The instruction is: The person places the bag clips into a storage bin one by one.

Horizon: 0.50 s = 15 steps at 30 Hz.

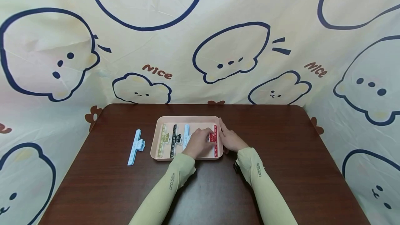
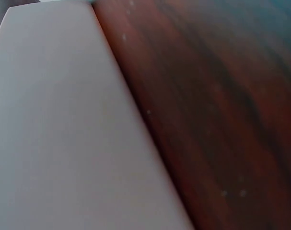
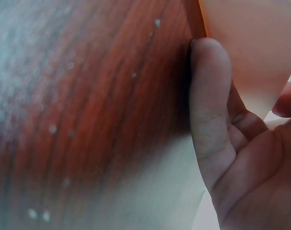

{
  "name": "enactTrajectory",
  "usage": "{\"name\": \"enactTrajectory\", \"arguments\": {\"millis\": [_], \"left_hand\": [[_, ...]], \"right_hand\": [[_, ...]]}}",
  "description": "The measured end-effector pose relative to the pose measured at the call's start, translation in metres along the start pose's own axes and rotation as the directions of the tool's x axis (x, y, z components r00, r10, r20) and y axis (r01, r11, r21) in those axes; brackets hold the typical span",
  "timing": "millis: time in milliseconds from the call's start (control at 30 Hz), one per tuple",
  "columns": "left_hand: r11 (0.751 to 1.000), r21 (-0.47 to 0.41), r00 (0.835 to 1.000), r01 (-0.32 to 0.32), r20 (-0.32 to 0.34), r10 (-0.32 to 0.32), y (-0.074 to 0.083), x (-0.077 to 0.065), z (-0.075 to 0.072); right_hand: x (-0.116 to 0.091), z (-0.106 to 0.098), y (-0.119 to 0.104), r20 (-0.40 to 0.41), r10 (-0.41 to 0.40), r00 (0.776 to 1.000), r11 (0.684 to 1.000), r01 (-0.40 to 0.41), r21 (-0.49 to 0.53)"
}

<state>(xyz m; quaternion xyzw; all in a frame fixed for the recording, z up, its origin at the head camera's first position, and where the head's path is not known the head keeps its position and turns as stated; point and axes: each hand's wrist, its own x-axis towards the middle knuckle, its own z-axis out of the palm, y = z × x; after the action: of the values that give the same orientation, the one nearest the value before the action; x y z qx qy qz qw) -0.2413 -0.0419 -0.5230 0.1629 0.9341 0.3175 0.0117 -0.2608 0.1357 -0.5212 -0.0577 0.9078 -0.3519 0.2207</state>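
Note:
A pink tray (image 1: pixel 187 120) holds several ruler clips in a row: a green one (image 1: pixel 161 141), a black one (image 1: pixel 173 141), a light blue one (image 1: pixel 186 135) and a red one (image 1: pixel 215 148) along the right side. My left hand (image 1: pixel 200 143) reaches over the tray, thumb and fingers curled around the red clip's grip tab. It overlaps the blue clip in the head view. Against the tray's right wall rests my right hand (image 1: pixel 232 140), fingers extended along the rim. In the right wrist view its thumb (image 3: pixel 211 96) lies straight beside the tray wall (image 3: pixel 253 43).
Another light blue ruler clip (image 1: pixel 136 147) lies on the dark wooden table (image 1: pixel 125 190), left of the tray. Behind the table hangs a cream cloth (image 1: pixel 181 51) printed with cartoon faces. The left wrist view shows the tray's pale side (image 2: pixel 73 115) and wood grain.

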Motion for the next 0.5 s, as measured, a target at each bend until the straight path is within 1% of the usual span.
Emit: {"name": "enactTrajectory", "arguments": {"millis": [200,500], "left_hand": [[1.000,-0.014,1.000,0.013,0.013,-0.013,-0.0016,-0.0004,-0.0009],[1.000,-0.020,1.000,0.003,0.000,-0.003,-0.0051,-0.0003,0.0018]], "right_hand": [[-0.0004,-0.0004,-0.0003,0.008,0.011,1.000,1.000,-0.011,0.004],[0.0002,0.0008,0.0008,0.006,0.016,1.000,1.000,-0.016,0.003]]}}
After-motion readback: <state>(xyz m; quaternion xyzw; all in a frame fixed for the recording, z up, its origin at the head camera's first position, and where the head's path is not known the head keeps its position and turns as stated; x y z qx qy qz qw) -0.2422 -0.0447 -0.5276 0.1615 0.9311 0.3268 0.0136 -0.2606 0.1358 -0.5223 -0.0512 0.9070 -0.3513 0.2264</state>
